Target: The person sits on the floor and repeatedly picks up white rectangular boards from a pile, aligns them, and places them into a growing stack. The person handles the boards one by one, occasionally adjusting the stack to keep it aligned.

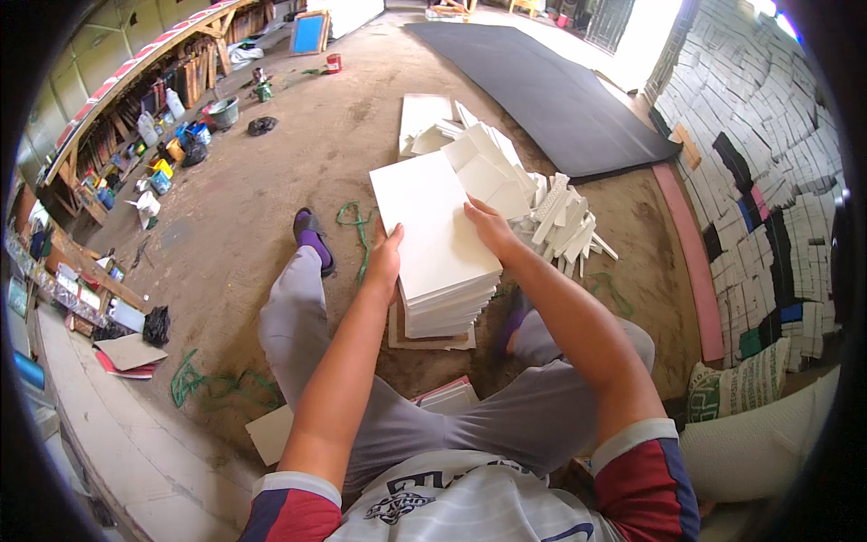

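Observation:
Between my legs rises a stack of white rectangular sheets (444, 316), standing on a flat board (406, 343) on the floor. My left hand (386, 262) is closed on the left edge of the top white sheet (433, 221). Opposite it, my right hand (490, 226) grips the right edge, fingers along the side. The top sheet tilts over the stack, its far end reaching past it; whether more sheets are held with it I cannot tell. Just beyond lie loose white sheets (492, 172) and a heap of narrow white offcuts (564, 217).
A large dark grey mat (560, 99) covers the floor ahead right. Stacked white pieces (759, 154) form a wall on the right, near a printed sack (741, 384). Green string (354, 217) lies by my left foot. Buckets (223, 112) and bottles crowd the left side.

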`<state>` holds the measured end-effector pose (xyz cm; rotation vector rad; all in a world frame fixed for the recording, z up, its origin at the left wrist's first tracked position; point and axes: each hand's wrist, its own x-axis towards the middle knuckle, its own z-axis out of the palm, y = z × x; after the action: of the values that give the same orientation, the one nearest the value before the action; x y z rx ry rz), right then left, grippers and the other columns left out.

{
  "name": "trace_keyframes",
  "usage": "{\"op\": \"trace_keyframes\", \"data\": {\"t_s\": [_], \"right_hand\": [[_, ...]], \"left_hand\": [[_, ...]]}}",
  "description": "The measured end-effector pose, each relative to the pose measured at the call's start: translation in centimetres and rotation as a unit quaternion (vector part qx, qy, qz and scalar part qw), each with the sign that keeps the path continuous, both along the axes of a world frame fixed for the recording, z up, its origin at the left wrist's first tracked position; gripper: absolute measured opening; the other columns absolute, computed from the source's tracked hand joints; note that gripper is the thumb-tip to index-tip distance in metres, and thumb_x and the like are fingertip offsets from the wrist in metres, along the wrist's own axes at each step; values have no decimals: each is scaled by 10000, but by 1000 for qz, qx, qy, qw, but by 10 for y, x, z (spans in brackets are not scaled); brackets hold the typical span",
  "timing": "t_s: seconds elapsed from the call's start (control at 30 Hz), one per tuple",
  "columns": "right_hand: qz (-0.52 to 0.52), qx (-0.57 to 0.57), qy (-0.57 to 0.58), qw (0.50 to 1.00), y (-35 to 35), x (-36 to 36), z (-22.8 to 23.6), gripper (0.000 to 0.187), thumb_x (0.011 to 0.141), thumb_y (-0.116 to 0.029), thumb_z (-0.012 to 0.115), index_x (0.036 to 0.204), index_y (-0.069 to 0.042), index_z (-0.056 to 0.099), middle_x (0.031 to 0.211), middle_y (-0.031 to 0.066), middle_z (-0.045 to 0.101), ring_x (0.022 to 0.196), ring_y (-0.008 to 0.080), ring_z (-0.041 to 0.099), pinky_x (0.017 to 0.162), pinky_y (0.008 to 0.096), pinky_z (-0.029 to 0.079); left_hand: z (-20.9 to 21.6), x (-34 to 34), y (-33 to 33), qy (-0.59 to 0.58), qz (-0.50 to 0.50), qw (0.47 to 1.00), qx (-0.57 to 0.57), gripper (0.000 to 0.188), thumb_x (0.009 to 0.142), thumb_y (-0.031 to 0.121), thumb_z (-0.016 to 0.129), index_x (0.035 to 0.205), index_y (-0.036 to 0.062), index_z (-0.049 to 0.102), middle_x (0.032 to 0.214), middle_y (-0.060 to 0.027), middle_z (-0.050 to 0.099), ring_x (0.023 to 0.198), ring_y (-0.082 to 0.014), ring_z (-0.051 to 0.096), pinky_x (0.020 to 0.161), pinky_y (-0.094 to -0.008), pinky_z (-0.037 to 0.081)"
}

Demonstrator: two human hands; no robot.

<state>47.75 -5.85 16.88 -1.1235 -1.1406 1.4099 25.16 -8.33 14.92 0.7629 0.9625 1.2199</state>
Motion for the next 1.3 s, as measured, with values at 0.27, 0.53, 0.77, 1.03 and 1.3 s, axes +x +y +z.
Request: {"op": "trace_keyframes", "data": {"t_s": [0.27, 0.53, 0.77, 1.03, 1.3], "right_hand": [[-3, -19, 62, 998, -2, -8, -4, 513, 1085, -247, 559, 1539, -18, 483, 1378, 96, 635, 1188, 174, 617, 999, 328, 500], [-11, -21, 70, 997, -10, -7, 3, 526, 1088, -275, 563, 1550, -37, 480, 1376, 89, 633, 1163, 162, 629, 970, 311, 514], [-34, -72, 84, 993, -17, 11, 18, 512, 1089, -257, 553, 1550, -46, 481, 1374, 100, 635, 1154, 169, 643, 953, 301, 528], [-19, -78, 26, 996, -3, 64, -30, 846, 1032, -727, 303, 1656, -156, 301, 1738, 116, 215, 1606, 321, 151, 1245, 529, 130], [-49, -188, 90, 977, -10, 99, -135, 963, 979, -820, 287, 1681, -167, 207, 1760, 102, 127, 1617, 311, 87, 1249, 558, 88]], "left_hand": [[0, -2, -5, 1, 4, 1000, 6, 618, 1088, 290, 495, 1613, 35, 291, 1526, -181, 505, 1358, -299, 544, 1115, -434, 454], [24, 4, -21, -11, 2, 1000, 3, 615, 1097, 271, 488, 1625, 46, 266, 1553, -158, 486, 1383, -286, 521, 1136, -423, 433], [17, 14, -9, 10, -25, 999, -18, 659, 1079, 264, 529, 1646, 101, 235, 1575, -163, 449, 1403, -297, 487, 1146, -432, 411], [16, 17, 1, -88, -74, 993, 2, 756, 1080, 603, 404, 1598, 56, 353, 1560, -162, 484, 1396, -278, 502, 1145, -420, 414], [-33, 25, 28, -101, -63, 992, -41, 904, 1043, 743, 171, 1628, 69, 313, 1611, -141, 436, 1433, -306, 469, 1191, -455, 374]]}}
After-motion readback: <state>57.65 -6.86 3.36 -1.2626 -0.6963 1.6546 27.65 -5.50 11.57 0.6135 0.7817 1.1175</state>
